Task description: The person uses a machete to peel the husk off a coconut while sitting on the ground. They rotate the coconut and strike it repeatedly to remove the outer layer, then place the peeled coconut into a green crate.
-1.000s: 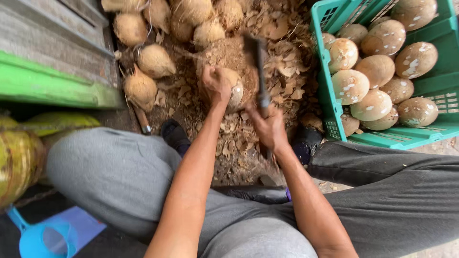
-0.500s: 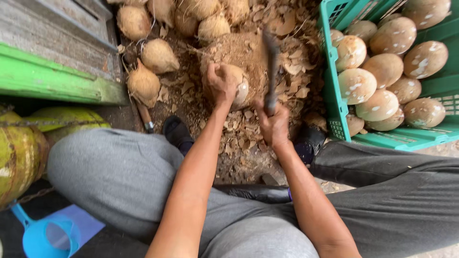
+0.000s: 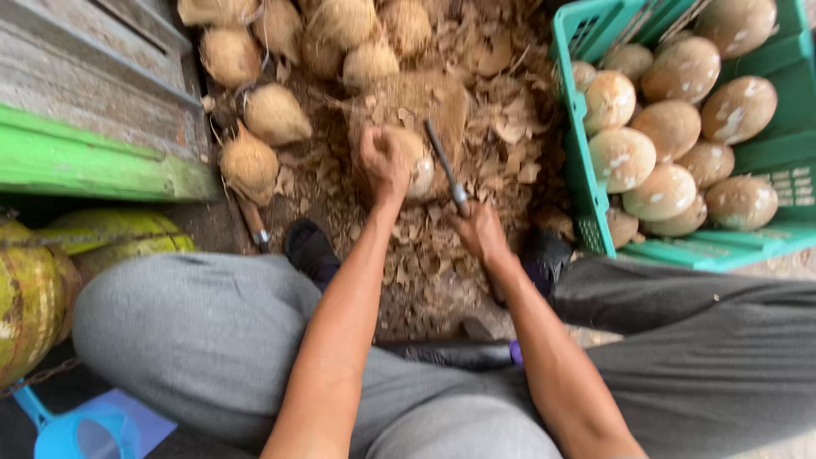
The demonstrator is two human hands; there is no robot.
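While left hand [image 3: 384,161] grips coconut [image 3: 416,161], half hidden, right hand [image 3: 481,231] clenches knife [image 3: 445,166]; blade blurred.

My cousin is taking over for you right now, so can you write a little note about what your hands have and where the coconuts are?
Left hand: gripping a half-peeled coconut on the husk pile.
Right hand: holding the knife, blade beside the coconut.
Done: peeled coconuts fill much of the green crate on the right.
Left: this coconut's peeling, plus the fibrous unpeeled coconuts heaped beyond and to the left.
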